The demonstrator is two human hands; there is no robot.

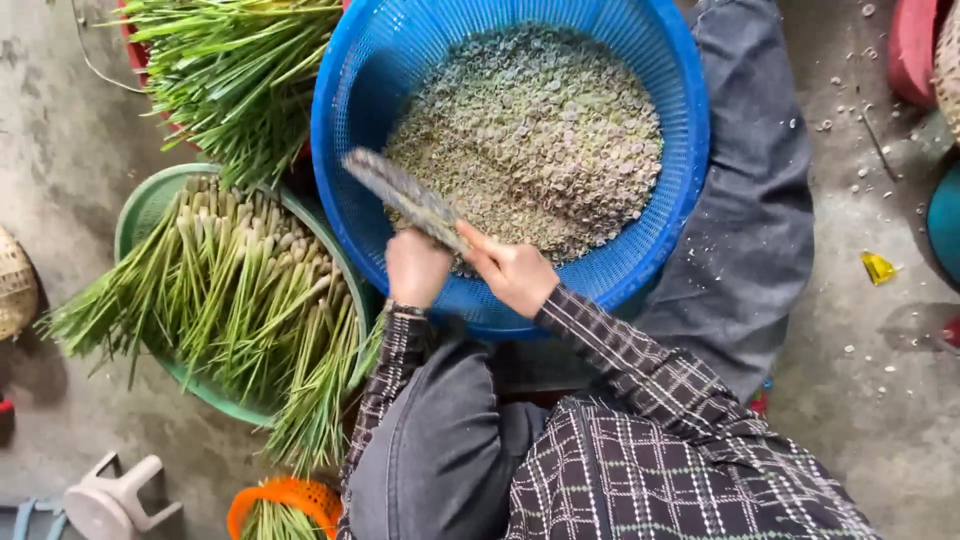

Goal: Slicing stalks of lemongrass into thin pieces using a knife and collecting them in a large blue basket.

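Observation:
A large blue plastic basket (350,130) rests on my lap, filled with small pale green cut pieces (540,130). My left hand (415,268) grips the near end of a bundle of stalks at the basket's near rim. My right hand (515,275) holds a knife whose blade (405,195), coated with bits, points up and left over the basket. Both hands are close together, almost touching.
A green basin (140,210) at the left holds long green stalks (240,290). More stalks (230,60) lie in a red container at the top left. An orange basket (285,495), a small plastic stool (110,495) and a woven basket (15,285) stand on the concrete floor.

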